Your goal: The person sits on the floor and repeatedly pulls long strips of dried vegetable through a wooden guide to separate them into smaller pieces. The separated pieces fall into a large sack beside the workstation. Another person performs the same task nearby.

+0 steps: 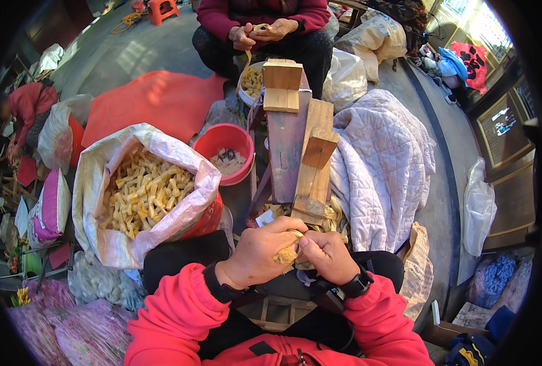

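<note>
My left hand [259,254] is closed around a small, yellowish, knot-like bundle of pliable strip [286,255]. Against it, my right hand [329,257] pinches the same strip between thumb and fingers; the palm side is hidden. Just beyond my hands lie more pale yellow strips [337,215], partly under a wooden board [316,183] with an upright wood block [320,147] on it. To my left stands an open woven sack [92,196], filled with short yellowish knotted pieces [149,190].
A narrow worn bench [287,155] runs away from me, carrying another wooden stand [282,82]. A red bucket [248,176] holds pale powder. Opposite sits a person, whose hands [264,34] hold a strip over a white bucket [245,98]. A quilted cover [380,169] lies right.
</note>
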Available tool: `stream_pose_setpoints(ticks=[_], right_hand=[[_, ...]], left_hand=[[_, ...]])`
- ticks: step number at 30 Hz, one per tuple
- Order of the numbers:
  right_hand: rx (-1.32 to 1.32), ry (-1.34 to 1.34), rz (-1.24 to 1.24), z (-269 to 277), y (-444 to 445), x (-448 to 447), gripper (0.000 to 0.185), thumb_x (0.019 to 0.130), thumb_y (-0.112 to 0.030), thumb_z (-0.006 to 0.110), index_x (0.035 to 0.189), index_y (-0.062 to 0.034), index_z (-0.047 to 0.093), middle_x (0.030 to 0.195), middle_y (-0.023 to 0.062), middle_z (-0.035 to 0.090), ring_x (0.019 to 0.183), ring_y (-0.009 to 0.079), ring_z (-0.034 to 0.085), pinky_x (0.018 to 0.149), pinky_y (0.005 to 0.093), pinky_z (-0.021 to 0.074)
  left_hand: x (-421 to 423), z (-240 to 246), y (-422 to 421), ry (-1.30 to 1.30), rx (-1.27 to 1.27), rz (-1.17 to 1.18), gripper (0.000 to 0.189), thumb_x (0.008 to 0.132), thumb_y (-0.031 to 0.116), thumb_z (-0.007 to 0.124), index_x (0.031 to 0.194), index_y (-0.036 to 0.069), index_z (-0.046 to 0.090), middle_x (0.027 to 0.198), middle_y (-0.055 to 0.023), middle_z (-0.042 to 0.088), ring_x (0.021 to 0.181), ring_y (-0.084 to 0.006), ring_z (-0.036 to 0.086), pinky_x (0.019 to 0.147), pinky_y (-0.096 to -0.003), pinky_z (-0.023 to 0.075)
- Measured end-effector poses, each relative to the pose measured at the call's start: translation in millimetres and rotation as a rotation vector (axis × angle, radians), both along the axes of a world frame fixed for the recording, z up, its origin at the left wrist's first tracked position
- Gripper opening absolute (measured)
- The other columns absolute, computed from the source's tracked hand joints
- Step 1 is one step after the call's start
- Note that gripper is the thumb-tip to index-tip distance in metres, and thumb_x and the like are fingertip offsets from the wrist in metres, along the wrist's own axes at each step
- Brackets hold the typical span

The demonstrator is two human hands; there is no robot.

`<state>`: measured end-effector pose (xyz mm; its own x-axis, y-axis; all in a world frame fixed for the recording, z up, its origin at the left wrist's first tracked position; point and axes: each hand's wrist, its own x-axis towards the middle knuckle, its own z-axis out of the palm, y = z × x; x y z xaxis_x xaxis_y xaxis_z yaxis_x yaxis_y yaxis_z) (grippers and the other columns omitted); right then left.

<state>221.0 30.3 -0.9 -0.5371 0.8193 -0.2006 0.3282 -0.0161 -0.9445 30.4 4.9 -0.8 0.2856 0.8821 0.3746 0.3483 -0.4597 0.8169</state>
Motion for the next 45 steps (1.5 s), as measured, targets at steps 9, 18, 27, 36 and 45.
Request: stream_pose_setpoints(ticks=[9,18,27,36,45], right_hand=[[-0.552,0.569,0.058,-9.7,-5.5,7.1,0.051,0.099,-0.045,0.053,0.079,0.0002,0.062,0.061,-0.0016,0.048,0.053,0.0059,0.038,0.050,0.0218,0.0289],[-0.527,0.429,-0.073,-2.5,-1.0,4.5,0.044,0.101,-0.039,0.053,0.077,-0.0032,0.063,0.059,-0.0061,0.042,0.054,0.0033,0.031,0.051,0.0215,0.0227],[-0.464,0.393,-0.007,4.7,-6.4,2.7,0.043,0.102,-0.038,0.053,0.073,-0.0065,0.061,0.067,-0.0055,0.049,0.061,0.0037,0.037,0.055,0.0212,0.0288],[-0.412,0.319,0.048,7.3,-4.6,2.6,0.043,0.102,-0.038,0.051,0.074,-0.0074,0.062,0.067,-0.0056,0.050,0.063,0.0033,0.041,0.057,0.0208,0.0319],[-0.321,0.436,0.132,6.9,-7.3,-0.8,0.044,0.103,-0.042,0.047,0.075,-0.0095,0.056,0.068,-0.0071,0.045,0.065,0.0044,0.039,0.060,0.0212,0.0330]], left_hand=[[-20.9,21.9,-1.1,-0.761,-0.436,-0.001,0.016,0.092,0.007,0.059,0.094,-0.007,0.067,0.110,-0.0152,0.063,0.094,-0.0191,0.063,0.084,-0.0298,0.0500],[-22.2,8.8,2.9,-0.761,-0.858,-0.109,0.046,0.093,0.020,0.068,0.130,-0.003,0.054,0.094,-0.0058,0.065,0.082,-0.0102,0.061,0.073,-0.0233,0.0493],[-5.1,17.0,-7.4,-0.905,-0.944,0.016,0.017,0.088,0.010,0.067,0.100,-0.001,0.063,0.082,-0.0060,0.063,0.071,-0.0098,0.059,0.062,-0.0217,0.0461],[-11.3,17.5,-4.1,-0.812,-0.824,-0.159,0.041,0.086,0.003,0.072,0.123,-0.002,0.057,0.091,-0.0041,0.066,0.079,-0.0086,0.061,0.069,-0.0211,0.0476],[-2.4,22.0,-12.2,-0.783,-0.707,0.123,0.010,0.085,0.007,0.063,0.090,-0.002,0.061,0.078,-0.0072,0.063,0.067,-0.0128,0.060,0.061,-0.0248,0.0476]])
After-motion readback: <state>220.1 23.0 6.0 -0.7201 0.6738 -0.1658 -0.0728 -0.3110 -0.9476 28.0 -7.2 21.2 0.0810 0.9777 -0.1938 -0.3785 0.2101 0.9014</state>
